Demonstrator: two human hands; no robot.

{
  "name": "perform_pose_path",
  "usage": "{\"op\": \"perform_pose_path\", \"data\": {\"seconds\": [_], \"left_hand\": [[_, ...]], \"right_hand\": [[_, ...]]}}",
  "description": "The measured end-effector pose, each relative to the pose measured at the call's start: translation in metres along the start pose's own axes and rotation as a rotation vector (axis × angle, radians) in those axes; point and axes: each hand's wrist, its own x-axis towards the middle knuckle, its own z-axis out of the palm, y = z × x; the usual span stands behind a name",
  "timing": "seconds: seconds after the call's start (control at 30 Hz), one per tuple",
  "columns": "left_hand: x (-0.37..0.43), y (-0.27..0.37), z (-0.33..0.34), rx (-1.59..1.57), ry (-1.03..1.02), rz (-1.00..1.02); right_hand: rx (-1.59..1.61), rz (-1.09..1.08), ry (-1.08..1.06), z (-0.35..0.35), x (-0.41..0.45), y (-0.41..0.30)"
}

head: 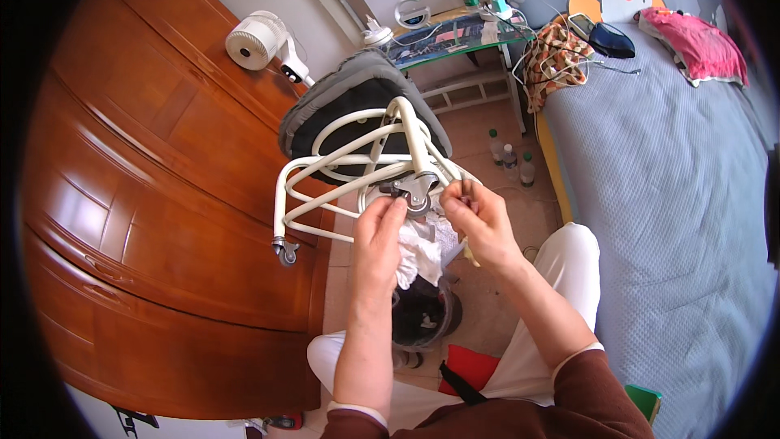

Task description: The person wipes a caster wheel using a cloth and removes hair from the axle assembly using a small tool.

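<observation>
A chair with a white tubular metal frame (323, 204) and a grey padded seat (341, 82) lies tipped over, its casters towards me. At the nearest swivel caster (417, 192) is my left hand (379, 235), its thumb and fingers pinching the wheel's edge. Crumpled white tissue or cloth (419, 256) hangs beside that hand. My right hand (481, 219) is just right of the caster, its fingers curled round a small dark item that they mostly hide. Another caster (285, 251) sits on the frame's left corner.
Below my hands stands a lined waste bin (448, 317). Wooden cabinets (183, 244) flank the left, a bed (664, 225) the right. Plastic bottles (510, 161) stand on the floor near a glass-topped desk (451, 39). A white fan (259, 42) is behind the chair.
</observation>
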Motion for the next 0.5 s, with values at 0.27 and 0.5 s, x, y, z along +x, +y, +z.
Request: {"op": "perform_pose_path", "data": {"seconds": [0.27,0.5], "left_hand": [[0.016,0.016,-0.016,0.009,-0.226,-0.155],[0.011,-0.001,-0.028,0.106,-0.176,-0.027]], "right_hand": [[-0.686,0.280,-0.417,0.019,-0.064,0.105],[0.306,0.245,0.244,0.012,-0.024,0.030]]}}
